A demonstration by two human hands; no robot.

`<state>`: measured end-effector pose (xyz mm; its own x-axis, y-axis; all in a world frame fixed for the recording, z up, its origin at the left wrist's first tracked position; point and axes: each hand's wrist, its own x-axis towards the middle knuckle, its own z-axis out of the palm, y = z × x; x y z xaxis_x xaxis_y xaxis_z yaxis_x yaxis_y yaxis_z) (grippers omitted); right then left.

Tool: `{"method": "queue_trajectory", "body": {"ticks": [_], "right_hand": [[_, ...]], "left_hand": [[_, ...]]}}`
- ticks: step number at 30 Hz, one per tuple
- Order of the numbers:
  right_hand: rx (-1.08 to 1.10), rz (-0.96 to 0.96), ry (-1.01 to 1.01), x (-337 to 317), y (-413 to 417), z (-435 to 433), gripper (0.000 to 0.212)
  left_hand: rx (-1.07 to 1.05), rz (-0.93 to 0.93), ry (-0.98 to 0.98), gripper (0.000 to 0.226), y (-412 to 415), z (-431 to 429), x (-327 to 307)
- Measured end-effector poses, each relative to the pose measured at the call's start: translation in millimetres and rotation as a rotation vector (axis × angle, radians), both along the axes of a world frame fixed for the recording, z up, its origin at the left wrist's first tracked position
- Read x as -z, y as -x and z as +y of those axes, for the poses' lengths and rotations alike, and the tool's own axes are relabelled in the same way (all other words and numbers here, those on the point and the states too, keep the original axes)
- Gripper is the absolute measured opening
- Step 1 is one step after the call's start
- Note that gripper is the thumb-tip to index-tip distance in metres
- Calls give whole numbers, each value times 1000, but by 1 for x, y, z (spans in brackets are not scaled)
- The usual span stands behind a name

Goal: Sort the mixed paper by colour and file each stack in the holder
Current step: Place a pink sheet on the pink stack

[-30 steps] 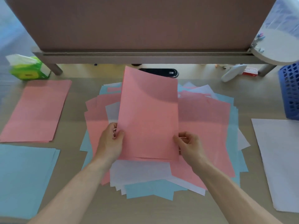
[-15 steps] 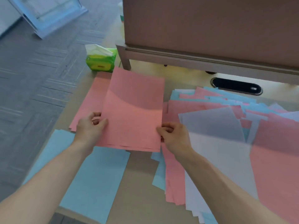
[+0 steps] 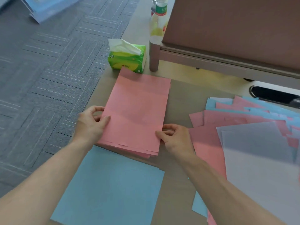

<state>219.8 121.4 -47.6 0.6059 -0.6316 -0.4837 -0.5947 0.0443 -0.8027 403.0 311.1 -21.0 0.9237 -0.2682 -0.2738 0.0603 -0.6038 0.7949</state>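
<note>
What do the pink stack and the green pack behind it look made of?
The pink stack: thin matte paper, seemingly; separate sheet edges show at its near end, no glare. The green pack: probably glossy plastic film, with sheen on its wrap and white tissue poking from the top.

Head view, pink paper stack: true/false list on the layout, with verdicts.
1. The left hand and the right hand both grip the pink paper stack at its side edges. True.
2. The blue paper stack lies beyond the pink stack. False: it lies nearer the person.
3. The mixed pile of pink, blue and white sheets is right of the pink stack. True.
4. The green tissue pack is sealed shut. False: a white tissue sticks out of its top.
</note>
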Motion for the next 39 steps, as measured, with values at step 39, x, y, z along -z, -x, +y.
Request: {"method": "queue_trajectory", "body": {"ticks": [39], "right_hand": [[-452, 179, 389, -19, 66, -44, 44]], "left_hand": [[-162, 279, -307, 32, 76, -72, -9]]}}
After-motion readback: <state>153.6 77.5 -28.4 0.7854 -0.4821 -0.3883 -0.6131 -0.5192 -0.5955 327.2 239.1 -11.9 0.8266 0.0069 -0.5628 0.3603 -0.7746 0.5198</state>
